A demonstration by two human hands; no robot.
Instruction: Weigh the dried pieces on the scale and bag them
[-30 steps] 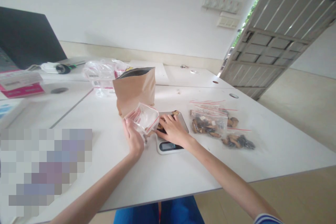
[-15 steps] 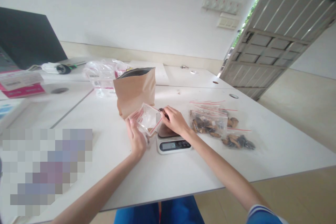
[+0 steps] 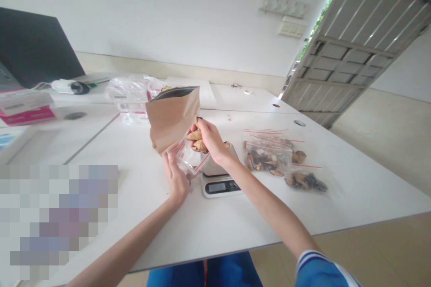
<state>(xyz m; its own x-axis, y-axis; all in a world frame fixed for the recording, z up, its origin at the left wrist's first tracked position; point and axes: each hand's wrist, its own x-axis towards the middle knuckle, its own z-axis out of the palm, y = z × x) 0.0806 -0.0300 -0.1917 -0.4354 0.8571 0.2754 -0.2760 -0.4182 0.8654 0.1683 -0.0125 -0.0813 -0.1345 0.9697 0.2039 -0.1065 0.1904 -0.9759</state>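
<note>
Now the right hand [image 3: 209, 142] has lifted off the scale [image 3: 219, 178], fingers closed around a bunch of brown dried pieces [image 3: 197, 140], held above the mouth of the small zip bag [image 3: 188, 158]. Just left of it, the left hand [image 3: 176, 177] still pinches that bag open, slightly higher than before, in front of the kraft pouch [image 3: 172, 115].

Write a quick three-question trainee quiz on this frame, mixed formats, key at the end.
1. True or false: the right hand holds brown pieces over the small clear bag.
2. The left hand grips: A the kraft pouch, B the small clear bag, C the scale?
3. What lies on the table to the right of the scale?

Key: 1 true. 2 B. 3 filled clear bags with red strips.
</note>
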